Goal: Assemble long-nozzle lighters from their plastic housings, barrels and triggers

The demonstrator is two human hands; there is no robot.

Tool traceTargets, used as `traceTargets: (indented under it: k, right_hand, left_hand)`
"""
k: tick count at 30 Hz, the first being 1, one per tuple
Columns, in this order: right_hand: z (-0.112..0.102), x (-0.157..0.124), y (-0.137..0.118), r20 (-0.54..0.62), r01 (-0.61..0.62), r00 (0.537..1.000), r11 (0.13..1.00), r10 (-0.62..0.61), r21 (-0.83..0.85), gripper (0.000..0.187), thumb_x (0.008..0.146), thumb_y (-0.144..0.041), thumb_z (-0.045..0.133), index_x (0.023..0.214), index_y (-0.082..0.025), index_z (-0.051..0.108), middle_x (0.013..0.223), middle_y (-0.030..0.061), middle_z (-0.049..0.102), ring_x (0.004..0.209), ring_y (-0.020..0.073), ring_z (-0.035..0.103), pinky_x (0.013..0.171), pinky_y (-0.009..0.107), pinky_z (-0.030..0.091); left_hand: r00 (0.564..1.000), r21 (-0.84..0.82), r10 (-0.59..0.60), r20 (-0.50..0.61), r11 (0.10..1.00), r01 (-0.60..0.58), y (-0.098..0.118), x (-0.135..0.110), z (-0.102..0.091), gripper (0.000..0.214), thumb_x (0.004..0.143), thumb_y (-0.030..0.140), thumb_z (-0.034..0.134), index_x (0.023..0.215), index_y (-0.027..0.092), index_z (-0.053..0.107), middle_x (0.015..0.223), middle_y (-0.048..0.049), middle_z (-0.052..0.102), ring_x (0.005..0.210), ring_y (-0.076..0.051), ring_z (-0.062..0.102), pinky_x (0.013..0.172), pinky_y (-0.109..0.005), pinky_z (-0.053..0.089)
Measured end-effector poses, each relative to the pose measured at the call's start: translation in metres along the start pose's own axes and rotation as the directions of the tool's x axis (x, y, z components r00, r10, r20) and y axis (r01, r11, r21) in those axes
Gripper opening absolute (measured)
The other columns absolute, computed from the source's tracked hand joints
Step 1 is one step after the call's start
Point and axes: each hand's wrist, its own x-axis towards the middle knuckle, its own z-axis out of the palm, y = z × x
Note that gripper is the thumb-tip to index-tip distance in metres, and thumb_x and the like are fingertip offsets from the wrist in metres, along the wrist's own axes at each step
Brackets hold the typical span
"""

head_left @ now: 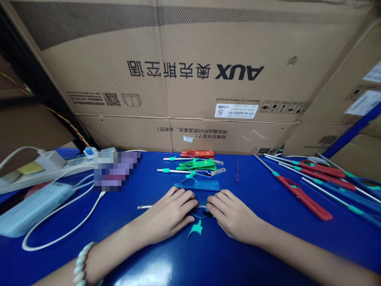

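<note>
Between my hands lies a partly assembled blue gas lighter (199, 215), with thin wires and a black part showing. Its metal tube (144, 207) sticks out on the left. My left hand (172, 210) is closed over the tube side of the lighter, and my right hand (235, 216) is closed over the other end. Fingers hide much of the body. Just below it on the table lies a loose teal trigger (195, 228). A separate blue half shell (205, 184) lies beyond my fingertips.
Farther back are green lighter parts (202, 164), an orange half shell (197, 153) and a small purple screwdriver (237, 176). Several lighters, one a red lighter (303, 197), lie at right. At left are a power bank (37, 208), a white cable (86, 224) and a power strip (71, 163). A cardboard box (190, 95) stands behind.
</note>
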Motion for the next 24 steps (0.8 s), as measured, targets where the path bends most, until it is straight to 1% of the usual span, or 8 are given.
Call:
traceTargets:
  k: [5, 10, 12, 14, 16, 19, 22, 24]
  right_hand:
    - [0.001, 0.0, 0.001, 0.013, -0.014, 1.0, 1.0, 0.014, 0.02, 0.028, 0.094, -0.01, 0.035, 0.1, -0.011, 0.062, 0.096, 0.013, 0.062, 0.084, 0.0221, 0.051, 0.077, 0.038, 0.04]
    - [0.002, -0.001, 0.001, 0.015, -0.014, 1.0, 0.999, 0.014, 0.033, 0.028, 0.094, -0.01, 0.035, 0.102, -0.009, 0.062, 0.097, 0.0139, 0.061, 0.084, 0.0225, 0.05, 0.076, 0.037, 0.041]
    - [0.001, -0.001, 0.001, 0.014, -0.013, 1.0, 0.999, 0.013, 0.036, 0.029, 0.093, -0.01, 0.035, 0.101, -0.008, 0.062, 0.096, 0.014, 0.061, 0.084, 0.0226, 0.05, 0.076, 0.037, 0.041]
    - [0.0, -0.001, 0.001, 0.012, -0.014, 1.0, 0.999, 0.013, 0.041, 0.029, 0.093, -0.01, 0.034, 0.101, -0.008, 0.062, 0.096, 0.0141, 0.061, 0.084, 0.0226, 0.049, 0.075, 0.037, 0.041]
    - [0.0, -0.001, 0.001, 0.012, -0.016, 1.0, 0.999, 0.015, 0.045, 0.03, 0.094, -0.01, 0.034, 0.102, -0.009, 0.062, 0.096, 0.0141, 0.061, 0.084, 0.0226, 0.049, 0.075, 0.037, 0.041]
    - [0.0, 0.0, 0.0, 0.017, -0.021, 1.0, 0.998, 0.02, 0.051, 0.028, 0.094, -0.01, 0.035, 0.103, -0.008, 0.062, 0.097, 0.0138, 0.061, 0.084, 0.0226, 0.049, 0.075, 0.037, 0.041]
    - [0.0, 0.0, 0.0, 0.017, -0.021, 1.0, 0.999, 0.02, 0.049, 0.028, 0.093, -0.01, 0.035, 0.102, -0.008, 0.062, 0.095, 0.0138, 0.061, 0.083, 0.0226, 0.049, 0.075, 0.036, 0.041]
    - [0.0, 0.0, 0.0, 0.018, -0.017, 1.0, 0.999, 0.016, 0.048, 0.029, 0.094, -0.01, 0.034, 0.101, -0.008, 0.062, 0.095, 0.0141, 0.061, 0.083, 0.0227, 0.049, 0.075, 0.037, 0.041]
  left_hand:
    - [1.0, 0.043, -0.025, 0.011, 0.999, 0.024, 0.003, 0.001, 0.003, 0.022, 0.096, 0.026, 0.044, 0.114, 0.017, 0.054, 0.107, -0.0084, 0.056, 0.095, -0.024, 0.052, 0.083, -0.037, 0.04]
    - [0.999, 0.153, -0.048, 0.016, 0.987, 0.045, 0.008, 0.002, 0.012, 0.025, 0.094, 0.026, 0.048, 0.115, 0.015, 0.053, 0.106, -0.01, 0.056, 0.093, -0.027, 0.053, 0.081, -0.04, 0.042]
    - [0.998, 0.173, -0.058, 0.007, 0.983, 0.056, 0.01, 0.002, 0.015, 0.026, 0.094, 0.027, 0.048, 0.116, 0.014, 0.053, 0.107, -0.0111, 0.056, 0.093, -0.028, 0.053, 0.081, -0.042, 0.043]
    - [0.997, 0.15, -0.082, 0.008, 0.985, 0.08, 0.011, 0.001, 0.015, 0.028, 0.094, 0.027, 0.047, 0.118, 0.014, 0.052, 0.107, -0.0115, 0.055, 0.094, -0.028, 0.053, 0.081, -0.043, 0.043]
    - [0.993, 0.093, -0.116, 0.019, 0.989, 0.114, 0.012, 0.001, 0.013, 0.027, 0.094, 0.027, 0.047, 0.119, 0.015, 0.052, 0.108, -0.011, 0.054, 0.095, -0.027, 0.052, 0.082, -0.043, 0.043]
    - [0.988, 0.014, -0.152, 0.022, 0.988, 0.152, 0.012, 0.002, 0.008, 0.023, 0.095, 0.027, 0.047, 0.114, 0.018, 0.054, 0.108, -0.0096, 0.052, 0.094, -0.026, 0.05, 0.081, -0.043, 0.043]
    - [0.989, -0.027, -0.149, -0.009, 0.988, 0.149, 0.012, 0.002, 0.005, 0.02, 0.095, 0.026, 0.046, 0.11, 0.019, 0.056, 0.108, -0.0087, 0.052, 0.092, -0.025, 0.049, 0.08, -0.041, 0.042]
    - [0.991, -0.038, -0.134, -0.02, 0.99, 0.133, 0.012, 0.002, 0.005, 0.022, 0.095, 0.025, 0.045, 0.114, 0.02, 0.055, 0.109, -0.0084, 0.051, 0.094, -0.024, 0.048, 0.081, -0.04, 0.042]
